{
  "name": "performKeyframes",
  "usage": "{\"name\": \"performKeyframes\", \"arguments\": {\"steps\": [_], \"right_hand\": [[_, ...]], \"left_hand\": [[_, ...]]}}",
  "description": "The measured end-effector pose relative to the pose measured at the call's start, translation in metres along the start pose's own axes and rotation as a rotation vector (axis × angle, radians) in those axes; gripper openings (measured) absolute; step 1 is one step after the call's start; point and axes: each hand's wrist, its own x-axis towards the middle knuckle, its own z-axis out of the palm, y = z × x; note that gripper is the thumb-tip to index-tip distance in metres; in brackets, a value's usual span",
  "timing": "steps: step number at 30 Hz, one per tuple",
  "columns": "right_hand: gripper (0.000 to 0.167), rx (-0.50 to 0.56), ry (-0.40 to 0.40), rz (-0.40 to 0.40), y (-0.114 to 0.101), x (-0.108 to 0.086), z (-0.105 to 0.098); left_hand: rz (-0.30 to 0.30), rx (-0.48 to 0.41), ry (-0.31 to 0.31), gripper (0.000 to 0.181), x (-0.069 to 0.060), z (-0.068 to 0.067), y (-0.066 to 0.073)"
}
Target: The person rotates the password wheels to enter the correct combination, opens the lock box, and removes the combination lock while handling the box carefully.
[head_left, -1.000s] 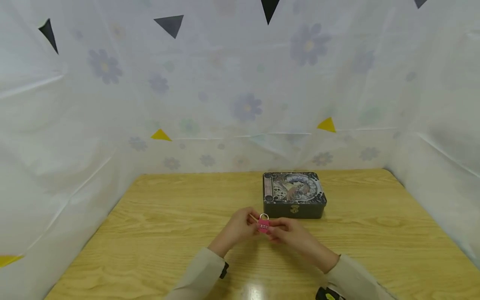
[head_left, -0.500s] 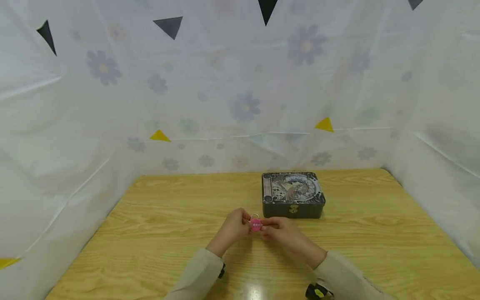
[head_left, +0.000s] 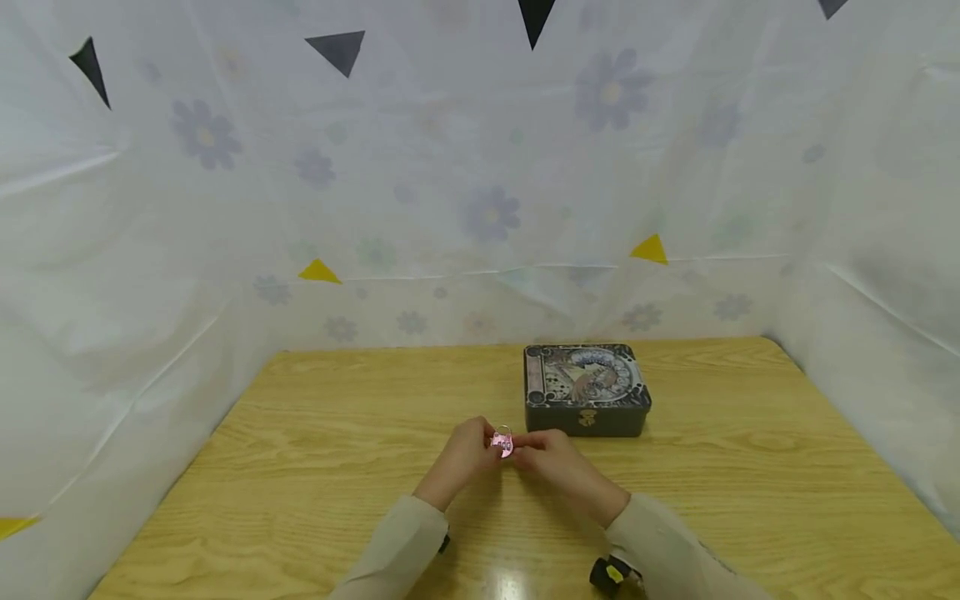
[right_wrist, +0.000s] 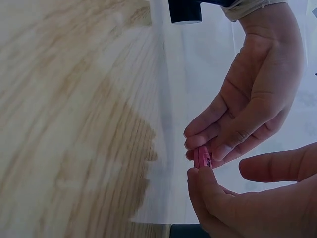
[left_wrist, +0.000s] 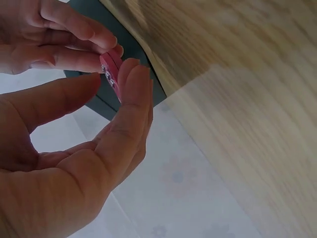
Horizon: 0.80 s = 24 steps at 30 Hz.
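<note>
A small pink combination padlock (head_left: 502, 444) with a thin metal shackle is held off the table between both hands. My left hand (head_left: 461, 460) grips it; in the right wrist view the left thumb lies near its number face, the fingers behind. From the other side my right hand (head_left: 567, 471) reaches in and touches the padlock's edge with its fingertips. The right wrist view shows the right thumb (right_wrist: 267, 167) standing apart from it. In the left wrist view the padlock (left_wrist: 110, 70) is seen nearly edge-on, partly hidden by left fingers.
A dark tin box (head_left: 587, 390) with a patterned lid and a brass-coloured clasp (head_left: 587, 417) stands just behind the hands, to the right. The wood-grain table (head_left: 337, 417) is enclosed by a pale flowered sheet (head_left: 420, 167) at the back and sides.
Both hands' padlock has shifted slightly left, away from the box front, and its face now catches the light. The right hand and forearm have moved left too; the box stays put.
</note>
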Motion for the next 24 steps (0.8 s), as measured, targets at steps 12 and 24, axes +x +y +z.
{"name": "performKeyframes", "arguments": {"steps": [12,24], "right_hand": [[0.033,-0.015,0.009,0.064,0.005,0.014,0.006],[0.033,-0.003,0.011,0.040,0.009,0.021,0.008]], "left_hand": [[0.018,0.036,-0.017,0.023,0.010,0.010,-0.006],[0.018,0.118,0.004,0.041,0.013,0.013,-0.002]]}}
